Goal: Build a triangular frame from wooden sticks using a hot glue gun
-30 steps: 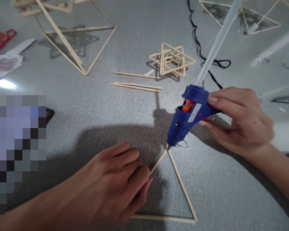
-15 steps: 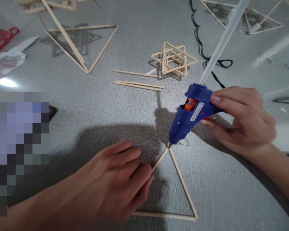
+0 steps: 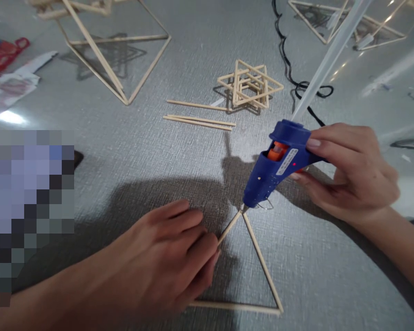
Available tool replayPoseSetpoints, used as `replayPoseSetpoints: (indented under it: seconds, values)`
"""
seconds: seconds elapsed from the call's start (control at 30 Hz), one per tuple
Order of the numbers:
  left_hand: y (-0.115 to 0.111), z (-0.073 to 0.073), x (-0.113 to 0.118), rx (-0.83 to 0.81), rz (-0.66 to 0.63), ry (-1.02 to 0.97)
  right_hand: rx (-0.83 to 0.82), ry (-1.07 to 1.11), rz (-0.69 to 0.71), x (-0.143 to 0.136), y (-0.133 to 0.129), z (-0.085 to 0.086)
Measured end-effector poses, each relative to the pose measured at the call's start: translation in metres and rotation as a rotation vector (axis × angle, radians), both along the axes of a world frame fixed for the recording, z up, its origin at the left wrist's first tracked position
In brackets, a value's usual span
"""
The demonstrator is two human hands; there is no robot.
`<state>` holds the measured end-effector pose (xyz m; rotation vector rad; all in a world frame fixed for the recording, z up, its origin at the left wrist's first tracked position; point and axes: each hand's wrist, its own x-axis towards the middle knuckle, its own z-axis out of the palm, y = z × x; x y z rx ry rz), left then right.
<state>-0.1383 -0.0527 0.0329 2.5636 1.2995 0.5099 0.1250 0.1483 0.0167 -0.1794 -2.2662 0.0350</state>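
Observation:
My right hand (image 3: 357,172) is closed round the handle of a blue glue gun (image 3: 272,168), its fingers by the orange trigger. A long translucent glue stick (image 3: 326,69) sticks out of the gun's back. The nozzle points down at the top corner of a triangle of thin wooden sticks (image 3: 262,262) lying flat. My left hand (image 3: 179,253) is closed, pinching the triangle's left wooden stick (image 3: 229,227) a little below that corner. My left hand hides the lower left part of the triangle.
Three loose wooden sticks (image 3: 200,120) lie beyond my hands, beside a star-shaped stick frame (image 3: 250,87). Larger stick frames stand at the back left (image 3: 148,69) and back right (image 3: 379,32). A black cord (image 3: 283,43) runs behind the gun; red-handled scissors (image 3: 7,55) lie far left.
The glue gun has tilted slightly and its body has shifted a little to the right, with the nozzle still at the top corner. My left hand has stayed almost still.

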Motion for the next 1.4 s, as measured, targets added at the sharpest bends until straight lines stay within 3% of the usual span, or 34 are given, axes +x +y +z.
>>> replayPoseSetpoints:
  seconds: [0.9, 1.4]
  values:
    - [0.0013, 0.0006, -0.0005, 0.003, -0.005, 0.008, -0.007, -0.017, 0.051, 0.0029, 0.0009, 0.0014]
    - [0.0002, 0.0019, -0.0001, -0.008, 0.006, 0.006, 0.009, -0.009, 0.001, 0.0055, -0.003, 0.0003]
